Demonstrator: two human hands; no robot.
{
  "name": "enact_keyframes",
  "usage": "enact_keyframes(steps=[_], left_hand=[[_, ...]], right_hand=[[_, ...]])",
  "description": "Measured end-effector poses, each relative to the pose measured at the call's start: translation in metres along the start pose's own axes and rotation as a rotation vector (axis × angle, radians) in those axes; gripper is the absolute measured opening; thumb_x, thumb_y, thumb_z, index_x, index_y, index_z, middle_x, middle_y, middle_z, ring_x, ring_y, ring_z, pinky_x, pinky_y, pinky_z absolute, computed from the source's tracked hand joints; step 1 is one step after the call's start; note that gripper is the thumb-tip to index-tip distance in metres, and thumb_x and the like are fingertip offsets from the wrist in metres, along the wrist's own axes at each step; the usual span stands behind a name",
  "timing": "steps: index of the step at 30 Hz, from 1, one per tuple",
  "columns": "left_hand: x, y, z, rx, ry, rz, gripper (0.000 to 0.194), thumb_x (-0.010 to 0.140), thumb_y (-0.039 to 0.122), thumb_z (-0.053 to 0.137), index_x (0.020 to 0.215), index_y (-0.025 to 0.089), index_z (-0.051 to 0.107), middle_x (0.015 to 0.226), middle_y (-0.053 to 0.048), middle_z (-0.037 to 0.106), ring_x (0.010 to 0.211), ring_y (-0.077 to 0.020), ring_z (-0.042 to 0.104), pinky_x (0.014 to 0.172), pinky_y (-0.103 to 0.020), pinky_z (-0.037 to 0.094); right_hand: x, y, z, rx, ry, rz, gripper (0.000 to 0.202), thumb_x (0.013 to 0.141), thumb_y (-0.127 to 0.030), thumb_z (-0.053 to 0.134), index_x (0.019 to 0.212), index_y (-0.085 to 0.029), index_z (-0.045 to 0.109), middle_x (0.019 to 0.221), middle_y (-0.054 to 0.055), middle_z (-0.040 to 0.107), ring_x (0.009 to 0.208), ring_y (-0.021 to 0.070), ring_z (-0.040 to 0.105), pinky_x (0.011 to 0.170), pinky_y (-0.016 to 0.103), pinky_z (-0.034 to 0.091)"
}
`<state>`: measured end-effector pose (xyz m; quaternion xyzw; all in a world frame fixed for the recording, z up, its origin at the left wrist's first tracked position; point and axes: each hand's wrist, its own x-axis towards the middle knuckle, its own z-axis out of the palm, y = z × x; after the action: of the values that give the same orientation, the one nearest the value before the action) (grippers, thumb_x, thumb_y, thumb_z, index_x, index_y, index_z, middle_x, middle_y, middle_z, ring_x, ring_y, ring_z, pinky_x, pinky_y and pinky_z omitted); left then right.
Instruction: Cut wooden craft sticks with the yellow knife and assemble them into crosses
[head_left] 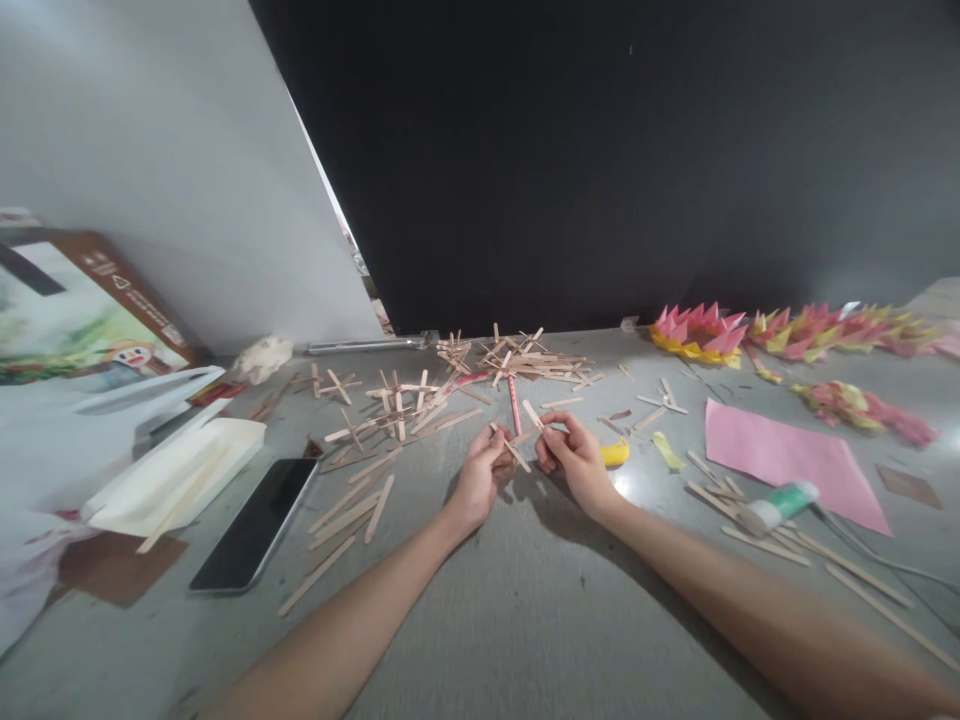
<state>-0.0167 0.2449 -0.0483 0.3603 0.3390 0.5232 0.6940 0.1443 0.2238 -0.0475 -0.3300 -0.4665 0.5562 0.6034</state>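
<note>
Near the middle of the grey table, my left hand [480, 478] pinches a wooden craft stick [514, 456] that slants down to the right. My right hand [576, 458], just beside it, is closed on another craft stick [532, 414] whose tip points up and left. The sticks meet or overlap between my fingers; whether they are joined I cannot tell. Behind my hands lies a red patterned strip [514, 402], and beyond it a heap of craft sticks [525, 360], some crossed. More loose sticks [349, 520] are spread left of my left hand.
Leftward lie a phone [255, 525], a white paper packet [180, 475] and a plastic bag [67, 450]. On the right are a yellow tool [615, 453], pink paper [795, 460], a green-and-white tube [778, 506] and pink-yellow paper flowers [697, 335]. A dark panel [600, 160] stands behind.
</note>
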Motion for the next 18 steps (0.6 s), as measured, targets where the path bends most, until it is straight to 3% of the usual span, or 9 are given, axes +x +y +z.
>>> enact_keyframes(steps=[11, 15, 18], left_hand=[[-0.0032, 0.002, 0.0032, 0.031, 0.001, 0.019, 0.051, 0.071, 0.056, 0.09, 0.081, 0.019, 0.057, 0.058, 0.009, 0.043, 0.046, -0.0052, 0.036, 0.047, -0.018, 0.025], [-0.0041, 0.0041, 0.0048, 0.0, 0.07, 0.094, 0.049, 0.073, 0.053, 0.089, 0.084, 0.019, 0.056, 0.056, 0.01, 0.039, 0.046, -0.0055, 0.036, 0.047, -0.017, 0.027], [-0.0021, 0.0053, 0.0042, -0.021, 0.131, 0.161, 0.048, 0.074, 0.053, 0.089, 0.085, 0.02, 0.055, 0.055, 0.011, 0.041, 0.048, -0.0062, 0.039, 0.049, -0.017, 0.031]], right_hand=[[0.0009, -0.0026, 0.0004, -0.051, 0.007, 0.031, 0.036, 0.094, -0.055, 0.069, 0.106, -0.023, 0.059, 0.058, -0.008, 0.052, 0.05, 0.0112, 0.04, 0.052, 0.026, 0.031], [0.0001, -0.0045, 0.0008, -0.056, -0.032, -0.012, 0.038, 0.095, -0.055, 0.069, 0.113, -0.023, 0.058, 0.066, -0.004, 0.063, 0.053, 0.0118, 0.044, 0.055, 0.027, 0.035], [-0.0007, -0.0052, 0.0009, -0.098, -0.067, -0.001, 0.038, 0.094, -0.058, 0.07, 0.101, -0.023, 0.058, 0.072, -0.001, 0.07, 0.056, 0.0125, 0.05, 0.057, 0.027, 0.038]])
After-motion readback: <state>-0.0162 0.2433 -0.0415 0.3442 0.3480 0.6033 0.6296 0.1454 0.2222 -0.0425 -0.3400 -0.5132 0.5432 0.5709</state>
